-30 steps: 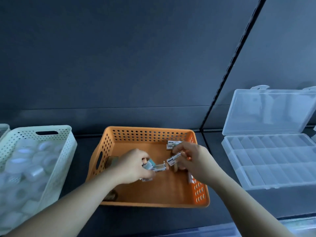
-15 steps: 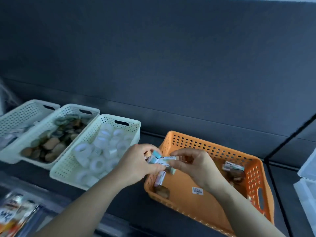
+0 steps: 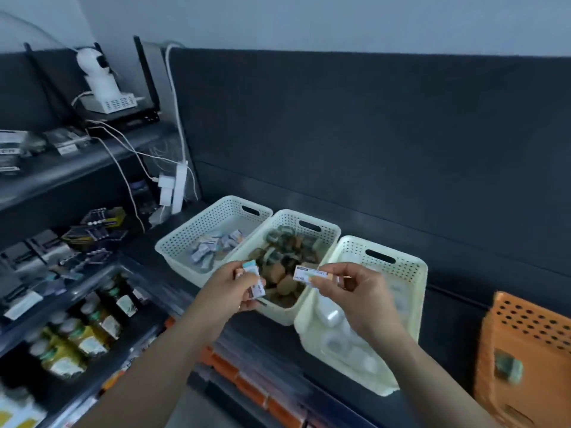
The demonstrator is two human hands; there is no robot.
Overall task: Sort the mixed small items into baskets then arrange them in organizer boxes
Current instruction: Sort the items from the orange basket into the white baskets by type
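Small labelled packets (image 3: pixel 255 281) sit bunched in the left hand (image 3: pixel 228 293), whose fingers curl round them. The right hand (image 3: pixel 355 293) pinches 1 more packet (image 3: pixel 309 274) between thumb and fingertips. Both hands hover above the middle basket (image 3: pixel 287 215), 1 of 3 cream baskets in a row.

This looks like the sorting step. The held packets seem to match the pile in the leftmost basket (image 3: pixel 185 233), whereas the middle basket holds brown and green pieces and the right basket (image 3: pixel 411 270) holds white rolls. The next move probably calls for carrying both hands left, clear of the middle basket's rim, and letting go over the leftmost basket. An orange basket (image 3: pixel 531 316) at the right edge has at least 1 blurred greenish item (image 3: pixel 506 367) in it, so sorting appears unfinished.

The baskets stand on a dark table (image 3: pixel 454 307) backed by a dark partition (image 3: pixel 370 134). To the left, shelves (image 3: pixel 61 177) carry bottles (image 3: pixel 77 338) and boxed goods, with a white power strip (image 3: pixel 179 186), trailing cables and a small white camera (image 3: pixel 95 72) above.
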